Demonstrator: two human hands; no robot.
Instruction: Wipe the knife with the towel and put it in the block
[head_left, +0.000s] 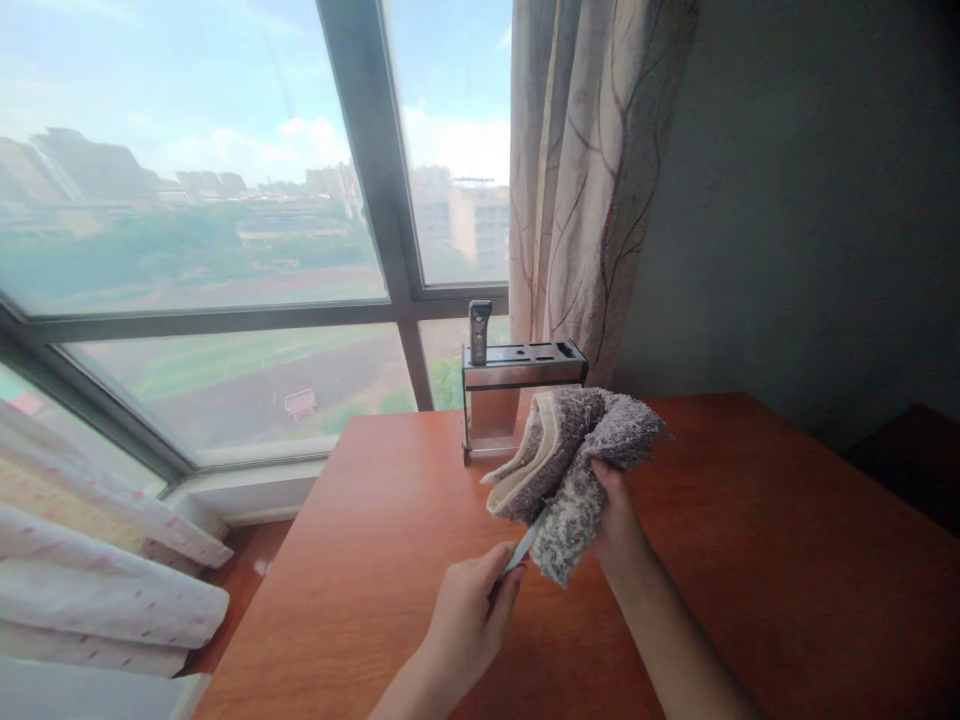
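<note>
Left hand (469, 612) grips a knife (523, 548); right hand (615, 510) clutches the towel (570, 455) around its blade. Best wipe spine-side, fingers off the edge.

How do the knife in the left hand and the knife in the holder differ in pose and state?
The knife in the left hand lies slanted, its blade tip running into the cloth held by the right hand. The handle in the knife holder stands upright, untouched, its blade hidden in a slot. The held knife's handle is covered by fingers; the stored one's shows. Both are over the wooden table.
</note>
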